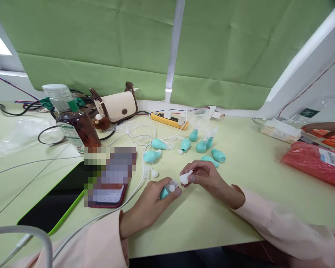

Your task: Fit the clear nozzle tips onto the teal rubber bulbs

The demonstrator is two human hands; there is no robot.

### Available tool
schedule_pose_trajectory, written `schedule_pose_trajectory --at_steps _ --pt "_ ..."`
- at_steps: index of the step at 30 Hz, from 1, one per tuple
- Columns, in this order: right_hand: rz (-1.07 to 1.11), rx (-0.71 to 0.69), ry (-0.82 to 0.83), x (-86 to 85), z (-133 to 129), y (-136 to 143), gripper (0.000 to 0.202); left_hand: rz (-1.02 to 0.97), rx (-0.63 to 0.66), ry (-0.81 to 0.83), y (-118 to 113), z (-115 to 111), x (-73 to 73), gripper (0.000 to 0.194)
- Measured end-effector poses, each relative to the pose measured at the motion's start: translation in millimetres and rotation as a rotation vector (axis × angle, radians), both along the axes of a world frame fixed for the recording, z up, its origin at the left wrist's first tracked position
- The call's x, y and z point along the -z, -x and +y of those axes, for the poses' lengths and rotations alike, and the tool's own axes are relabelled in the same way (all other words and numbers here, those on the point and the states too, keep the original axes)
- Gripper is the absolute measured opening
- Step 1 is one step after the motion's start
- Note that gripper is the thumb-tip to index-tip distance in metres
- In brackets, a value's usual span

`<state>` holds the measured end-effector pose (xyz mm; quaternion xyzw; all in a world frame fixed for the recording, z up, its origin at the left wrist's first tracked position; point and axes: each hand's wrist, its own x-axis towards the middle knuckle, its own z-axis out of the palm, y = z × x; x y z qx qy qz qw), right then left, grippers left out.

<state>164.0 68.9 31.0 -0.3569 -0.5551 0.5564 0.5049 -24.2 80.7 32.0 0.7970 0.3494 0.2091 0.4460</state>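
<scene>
Near the table's front edge, my left hand point(152, 203) is closed around a teal squeeze bulb point(164, 192) with a clear collar at its top, like a nasal aspirator. My right hand point(203, 178) pinches a small white nozzle tip point(185, 178) just right of the bulb; the two pieces look apart. Beyond my hands lie several more teal bulbs point(185, 145), some with clear pointed tips and standing upright, others on their sides. A loose white nozzle point(154, 173) rests on the table behind my left hand.
At left are a green-edged phone point(56, 197), a red-cased phone point(111, 197), and a bottle of brown drink point(78, 128). A cream handbag point(120, 106) and yellow power strip point(167, 121) stand behind. A red plastic package point(309, 160) and another person's hand point(333, 128) are at right.
</scene>
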Motion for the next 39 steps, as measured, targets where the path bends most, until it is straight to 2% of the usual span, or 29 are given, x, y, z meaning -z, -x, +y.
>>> schedule_pose_trajectory --at_steps 5,14,22,25,28,30,34,39 --pt "-0.035 0.055 0.015 3.0 -1.7 3.2 0.007 0.029 0.037 -0.022 0.8 -1.5 -2.4 0.03" --pt "-0.038 0.013 0.019 -0.4 -4.2 4.5 0.007 0.055 0.057 -0.018 1.4 -1.7 -3.0 0.031" --pt "-0.031 0.035 0.066 11.2 -3.5 5.4 0.01 0.041 0.077 -0.015 2.7 0.0 -2.6 0.031" --pt "-0.037 0.027 0.025 11.1 -4.2 5.3 0.011 0.02 0.092 0.011 2.4 0.3 -1.0 0.031" --pt "-0.091 -0.005 -0.052 5.1 -2.3 1.3 0.024 -0.003 0.105 0.039 1.9 0.3 0.8 0.032" --pt "-0.193 -0.084 -0.109 -1.0 0.2 -3.5 0.031 -0.008 0.124 0.045 1.9 0.1 1.2 0.031" --pt "-0.345 -0.235 -0.204 -9.2 4.6 -11.8 0.03 0.009 0.186 0.015 3.0 -0.2 -0.7 0.029" --pt "-0.312 -0.196 -0.231 -3.7 4.7 -10.9 0.027 0.008 0.217 -0.02 4.5 1.2 -2.9 0.027"
